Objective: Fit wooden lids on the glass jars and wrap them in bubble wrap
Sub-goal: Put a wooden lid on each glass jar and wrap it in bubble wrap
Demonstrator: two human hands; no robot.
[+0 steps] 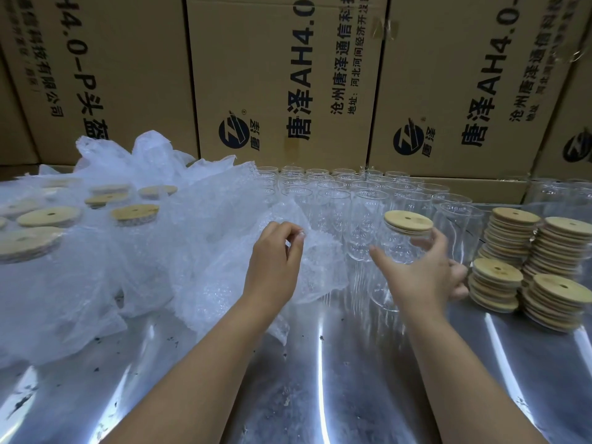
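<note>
At centre right, the right hand point(426, 270) is gripping the lidded jar point(400, 248) mid-body; at centre, the left hand point(275, 261) is pinching bubble wrap point(205, 251). Jar is being judged slick and fragile, best held mid-body.

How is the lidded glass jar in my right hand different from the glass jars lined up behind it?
The held clear glass jar carries a round wooden lid; the clear glass jars in rows behind are open-topped. The right hand grips the held jar; the rowed jars stand untouched. Both are clear cylindrical glass.
</note>
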